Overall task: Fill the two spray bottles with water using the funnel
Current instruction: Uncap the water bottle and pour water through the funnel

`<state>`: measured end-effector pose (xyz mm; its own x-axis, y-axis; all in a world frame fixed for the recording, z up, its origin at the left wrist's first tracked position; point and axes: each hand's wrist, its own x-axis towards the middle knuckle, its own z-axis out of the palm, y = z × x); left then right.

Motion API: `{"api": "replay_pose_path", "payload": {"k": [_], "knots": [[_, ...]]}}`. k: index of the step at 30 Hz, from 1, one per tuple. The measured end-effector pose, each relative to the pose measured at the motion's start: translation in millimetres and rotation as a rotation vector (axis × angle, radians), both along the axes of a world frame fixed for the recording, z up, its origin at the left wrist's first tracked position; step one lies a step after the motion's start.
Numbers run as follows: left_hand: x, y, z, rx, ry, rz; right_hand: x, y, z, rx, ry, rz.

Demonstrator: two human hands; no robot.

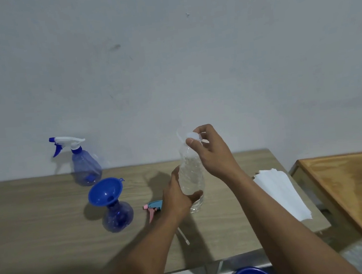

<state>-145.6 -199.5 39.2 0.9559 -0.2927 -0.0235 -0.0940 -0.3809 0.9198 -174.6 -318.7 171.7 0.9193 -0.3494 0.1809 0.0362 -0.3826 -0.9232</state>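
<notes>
**Cap at the fingertips, spill risks ahead**

Left hand (pixel 177 195) wraps the lower body of the water bottle (pixel 191 176), lifted off the table (pixel 39 218). Right hand (pixel 208 149) pinches the white cap (pixel 194 135) at the neck; cannot tell if it is loose.

Funnel (pixel 106 191) sits in the open spray bottle (pixel 118 217), leaning toward the camera. Second spray bottle (pixel 86 169) stands near the wall, trigger head on. A loose trigger head (pixel 153 207) lies beside the left hand.

Risks, as judged:
- Thin bottle squeezed once uncapped: water jumps out onto the table and paper stack (pixel 279 191).
- Tilted funnel: fast pour tips it or overflows.
- Cap dropped, rolls off.
</notes>
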Motion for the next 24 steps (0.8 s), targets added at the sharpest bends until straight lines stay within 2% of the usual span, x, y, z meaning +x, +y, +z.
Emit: {"api": "replay_pose_path", "payload": {"k": [4, 9, 13, 17, 21, 24], "knots": [[2.2, 0.7, -2.5, -0.012, -0.009, 0.015, 1.3, -2.6, 1.7, -0.005, 0.000, 0.050], [3.0, -0.7, -2.3, -0.009, -0.005, -0.006, 2.6, -3.4, 0.0, 0.018, -0.003, 0.001], [5.5, 0.2, -3.2, -0.019, -0.003, 0.002, 5.8, -6.3, 2.4, -0.053, -0.005, 0.060], [8.6, 0.3, -3.5, -0.005, 0.009, -0.014, 5.8, -5.8, -1.0, -0.009, 0.017, 0.018], [11.4, 0.5, -6.8, -0.016, 0.013, -0.012, 6.2, -7.6, 2.9, -0.018, 0.021, 0.068], [12.7, -0.3, -8.3, -0.013, 0.009, -0.012, 7.3, -5.8, 3.5, -0.035, 0.021, 0.024]]}}
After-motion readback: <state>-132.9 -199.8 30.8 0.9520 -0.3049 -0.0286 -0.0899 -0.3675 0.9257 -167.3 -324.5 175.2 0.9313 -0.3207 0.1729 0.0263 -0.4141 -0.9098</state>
